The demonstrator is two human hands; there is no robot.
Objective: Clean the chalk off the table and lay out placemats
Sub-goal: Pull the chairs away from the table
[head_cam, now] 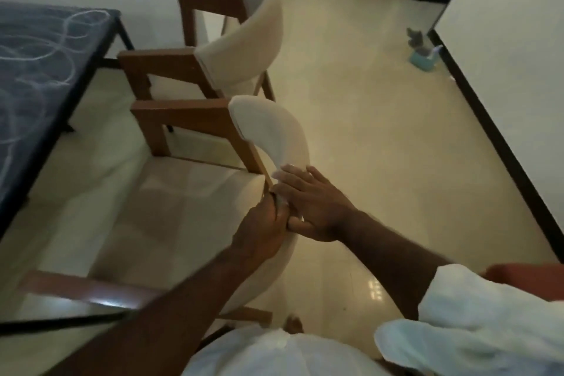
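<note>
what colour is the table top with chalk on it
The table top is dark navy with white chalk scribbles; head view.

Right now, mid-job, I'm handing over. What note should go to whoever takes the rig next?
Left hand: grips the backrest edge of the nearer chair, fingers curled round it.
Right hand: lies on the same backrest, fingers straight, no grip.
Table: at the left, chalk scribbles across its dark top.
Done: nothing wiped yet.
Left: clean off the chalk, then lay out placemats. No cloth or placemats are in view.
</note>
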